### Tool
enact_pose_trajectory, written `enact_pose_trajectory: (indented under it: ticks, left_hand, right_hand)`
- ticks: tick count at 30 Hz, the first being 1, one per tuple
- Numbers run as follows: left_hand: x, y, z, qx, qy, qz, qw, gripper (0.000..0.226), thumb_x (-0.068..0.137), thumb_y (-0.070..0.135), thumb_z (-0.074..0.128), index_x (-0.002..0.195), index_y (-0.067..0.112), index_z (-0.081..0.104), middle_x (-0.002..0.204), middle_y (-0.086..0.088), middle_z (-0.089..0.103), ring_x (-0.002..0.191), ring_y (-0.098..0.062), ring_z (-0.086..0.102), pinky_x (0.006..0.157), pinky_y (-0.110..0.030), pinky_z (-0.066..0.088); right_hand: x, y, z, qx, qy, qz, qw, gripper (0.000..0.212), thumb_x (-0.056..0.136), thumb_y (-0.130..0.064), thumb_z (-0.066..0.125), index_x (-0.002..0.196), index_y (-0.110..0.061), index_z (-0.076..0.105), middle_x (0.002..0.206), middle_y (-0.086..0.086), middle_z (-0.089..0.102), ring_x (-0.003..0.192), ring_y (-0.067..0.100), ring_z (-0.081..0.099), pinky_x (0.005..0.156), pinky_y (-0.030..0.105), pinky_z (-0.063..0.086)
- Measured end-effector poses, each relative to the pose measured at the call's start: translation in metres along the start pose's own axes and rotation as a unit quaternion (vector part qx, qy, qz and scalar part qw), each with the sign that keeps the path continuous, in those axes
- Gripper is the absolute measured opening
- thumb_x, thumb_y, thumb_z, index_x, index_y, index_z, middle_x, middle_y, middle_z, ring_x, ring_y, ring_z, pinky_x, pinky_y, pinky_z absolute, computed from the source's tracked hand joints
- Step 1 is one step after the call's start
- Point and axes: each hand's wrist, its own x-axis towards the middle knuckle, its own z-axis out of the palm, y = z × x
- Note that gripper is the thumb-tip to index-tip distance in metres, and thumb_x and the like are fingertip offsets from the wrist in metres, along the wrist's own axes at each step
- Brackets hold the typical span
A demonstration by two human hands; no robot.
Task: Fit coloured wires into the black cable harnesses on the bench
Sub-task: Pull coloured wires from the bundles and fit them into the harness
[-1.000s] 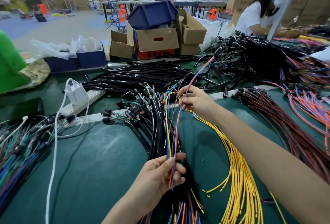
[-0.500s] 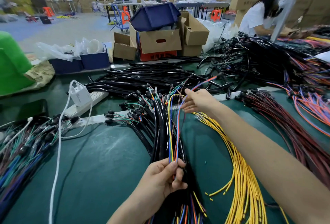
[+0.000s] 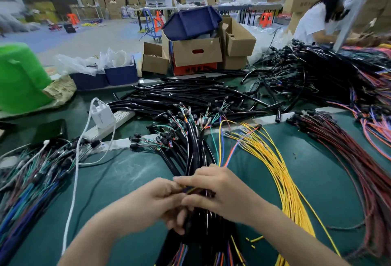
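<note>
My left hand [image 3: 154, 200] and right hand [image 3: 222, 191] are both pinching coloured wires [image 3: 191, 190] over the black harnesses [image 3: 196, 155]. The yellow pile [image 3: 281, 172] at 3 o'clock looks unfitted, so loads left I reckon.

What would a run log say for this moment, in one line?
phase: fitting | left hand: grips wires | right hand: pinches wires | place: over harnesses on bench

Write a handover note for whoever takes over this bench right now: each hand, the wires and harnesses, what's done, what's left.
Left hand: pinches the coloured wires over the black harness bundle.
Right hand: fingers curled on the same wires, touching the left.
Yellow wires lie right of the bundle; dark red wires further right.
Done: a few wires gathered at the bundle.
Left: seat them; blur hides whether any are in.
</note>
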Motion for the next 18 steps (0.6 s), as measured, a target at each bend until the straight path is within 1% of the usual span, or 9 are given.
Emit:
enact_pose_trajectory:
  ticks: [3, 5, 7, 9, 10, 13, 15, 17, 18]
  left_hand:
    - [0.005, 0.000, -0.011, 0.020, -0.003, -0.044, 0.999, 0.024, 0.098, 0.007, 0.042, 0.082, 0.009, 0.059, 0.060, 0.002, 0.062, 0.052, -0.009, 0.060, 0.054, -0.015, 0.045]
    - [0.011, -0.002, -0.012, 0.016, 0.022, -0.050, 0.998, 0.022, 0.097, 0.008, 0.046, 0.084, 0.007, 0.064, 0.061, 0.001, 0.062, 0.052, -0.009, 0.058, 0.057, -0.016, 0.046]
    - [0.018, -0.005, -0.010, -0.004, 0.117, -0.025, 0.993, 0.018, 0.092, 0.013, 0.055, 0.082, 0.009, 0.069, 0.064, -0.002, 0.065, 0.055, -0.009, 0.058, 0.063, -0.019, 0.051]
    - [0.024, -0.008, -0.006, -0.125, 0.230, 0.007, 0.965, 0.015, 0.082, 0.018, 0.063, 0.077, 0.009, 0.074, 0.073, -0.009, 0.069, 0.060, -0.011, 0.062, 0.067, -0.021, 0.055]
    - [0.026, -0.008, -0.004, -0.204, 0.252, 0.015, 0.946, 0.016, 0.078, 0.019, 0.063, 0.078, 0.007, 0.075, 0.078, -0.013, 0.070, 0.062, -0.013, 0.065, 0.067, -0.021, 0.056]
    - [0.030, -0.007, 0.006, -0.363, 0.233, 0.023, 0.902, 0.021, 0.072, 0.016, 0.064, 0.082, 0.003, 0.077, 0.085, -0.018, 0.073, 0.068, -0.015, 0.071, 0.066, -0.022, 0.057]
    - [0.033, -0.005, 0.011, -0.424, 0.214, 0.028, 0.879, 0.028, 0.063, 0.020, 0.074, 0.085, 0.002, 0.077, 0.084, -0.017, 0.073, 0.069, -0.014, 0.072, 0.066, -0.023, 0.058]
    - [0.035, -0.004, 0.014, -0.464, 0.207, 0.039, 0.860, 0.050, 0.044, 0.022, 0.092, 0.086, 0.001, 0.076, 0.083, -0.016, 0.073, 0.069, -0.014, 0.072, 0.067, -0.025, 0.058]
    - [0.037, -0.004, 0.015, -0.474, 0.209, 0.041, 0.854, 0.060, 0.033, 0.023, 0.097, 0.085, 0.001, 0.076, 0.081, -0.015, 0.073, 0.068, -0.014, 0.072, 0.067, -0.026, 0.058]
  right_hand:
    - [-0.003, 0.006, 0.013, 0.040, 0.042, -0.004, 0.998, 0.033, 0.087, -0.021, 0.065, 0.119, -0.012, 0.066, 0.085, 0.007, 0.066, 0.079, 0.016, 0.059, 0.074, 0.034, 0.047]
    - [-0.005, 0.012, 0.016, 0.067, 0.074, 0.003, 0.995, 0.029, 0.086, -0.016, 0.066, 0.114, -0.010, 0.069, 0.086, 0.006, 0.067, 0.078, 0.015, 0.061, 0.074, 0.029, 0.049]
    - [-0.008, 0.018, 0.017, 0.101, 0.137, 0.042, 0.984, 0.026, 0.083, -0.014, 0.068, 0.108, -0.010, 0.072, 0.083, 0.004, 0.068, 0.074, 0.010, 0.062, 0.071, 0.020, 0.048]
    - [-0.011, 0.021, 0.017, 0.147, 0.193, 0.095, 0.965, 0.025, 0.081, -0.015, 0.070, 0.106, -0.014, 0.073, 0.078, -0.001, 0.067, 0.069, 0.008, 0.060, 0.066, 0.017, 0.046]
    - [-0.013, 0.022, 0.017, 0.163, 0.213, 0.111, 0.957, 0.025, 0.081, -0.016, 0.070, 0.105, -0.017, 0.073, 0.077, -0.003, 0.067, 0.067, 0.009, 0.059, 0.064, 0.018, 0.045]
    - [-0.014, 0.023, 0.013, 0.202, 0.242, 0.133, 0.940, 0.025, 0.079, -0.013, 0.070, 0.103, -0.022, 0.073, 0.078, -0.006, 0.068, 0.069, 0.011, 0.061, 0.064, 0.022, 0.046]
    - [-0.014, 0.021, 0.011, 0.233, 0.246, 0.145, 0.930, 0.026, 0.080, -0.009, 0.071, 0.100, -0.025, 0.074, 0.079, -0.007, 0.069, 0.071, 0.011, 0.062, 0.066, 0.021, 0.046]
    - [-0.014, 0.021, 0.009, 0.256, 0.248, 0.154, 0.922, 0.027, 0.079, -0.009, 0.071, 0.098, -0.027, 0.074, 0.078, -0.006, 0.069, 0.071, 0.012, 0.061, 0.066, 0.020, 0.046]
    - [-0.014, 0.021, 0.008, 0.264, 0.249, 0.157, 0.919, 0.026, 0.079, -0.009, 0.071, 0.097, -0.028, 0.074, 0.077, -0.006, 0.068, 0.071, 0.012, 0.061, 0.066, 0.019, 0.045]
